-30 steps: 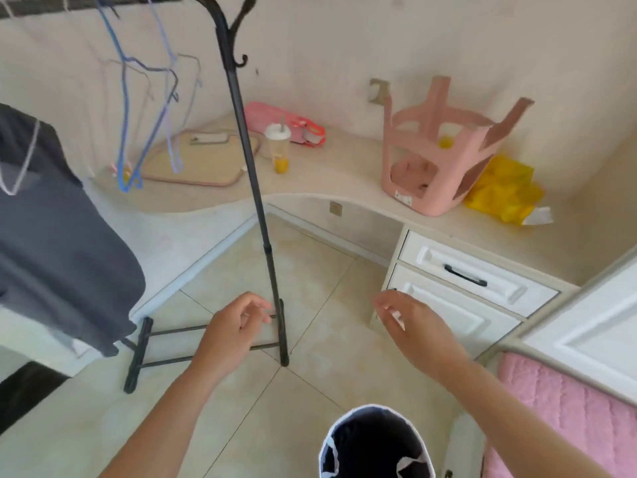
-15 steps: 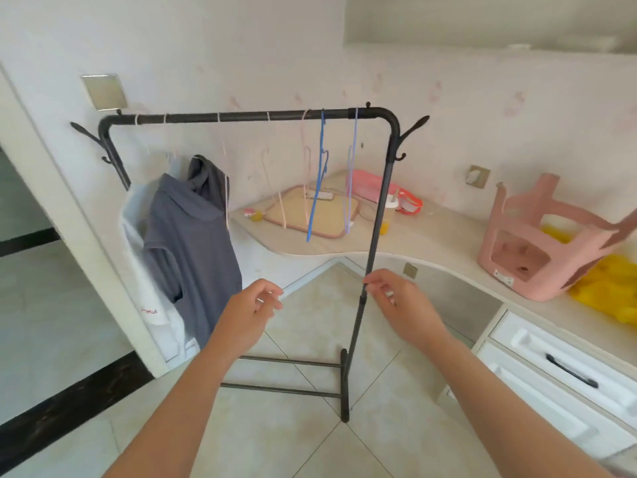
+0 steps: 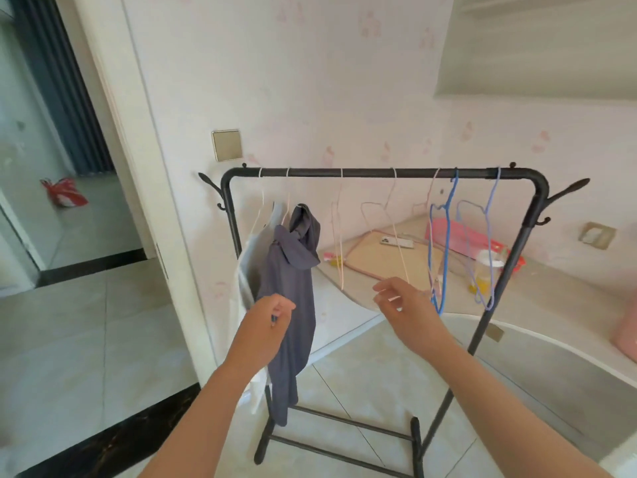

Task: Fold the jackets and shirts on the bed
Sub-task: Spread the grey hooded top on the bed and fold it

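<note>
The grey jacket (image 3: 293,267) hangs at the left end of the rack rail (image 3: 379,173) (a white shirt (image 3: 244,270) just behind it). I judge I'm fetching: my left hand (image 3: 270,317), in front of it, and my right hand (image 3: 401,305) are loosely curled and empty. Next I'd unhook it from the rail.

black rack (image 3: 379,173) on tiled floor (image 3: 86,339), holding grey hoodie (image 3: 293,288), white shirt (image 3: 246,267), hangers (image 3: 446,236)

Single view from a wide-angle camera worn on the head: it looked forward and slightly downward, facing a black tubular metal clothes rack (image 3: 379,173) close ahead, with a white-framed doorway (image 3: 138,188) at left and a curved pale countertop (image 3: 558,305) behind the rack.
</note>
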